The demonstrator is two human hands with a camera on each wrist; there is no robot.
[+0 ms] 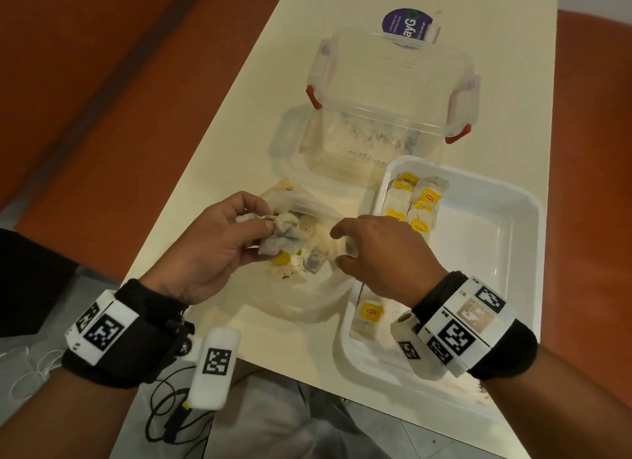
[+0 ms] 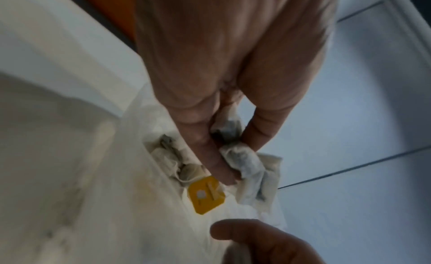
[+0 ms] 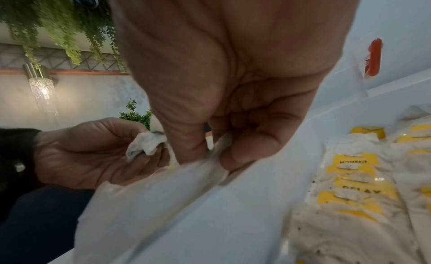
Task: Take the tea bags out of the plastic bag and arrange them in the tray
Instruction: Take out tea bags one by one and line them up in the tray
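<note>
Cream worktop (image 1: pixel 219 157), narrow, with rust-orange floor on both sides. Left hand (image 1: pixel 219 250) pinching a crumpled tea bag (image 1: pixel 287 236) over the mouth of the plastic bag (image 1: pixel 307 287); right hand (image 1: pixel 383 253) gripping the bag's rim between thumb and fingers. More tea bags with yellow tags inside the plastic bag. White tray (image 1: pixel 478 253) just right of it, rows of tea bags (image 1: pixel 415 202) along its left side. Clear lidded box (image 1: pixel 386 92) with red clips behind. Wall lamp (image 3: pixel 43 91) and hanging greenery (image 3: pixel 58 28) beyond.
</note>
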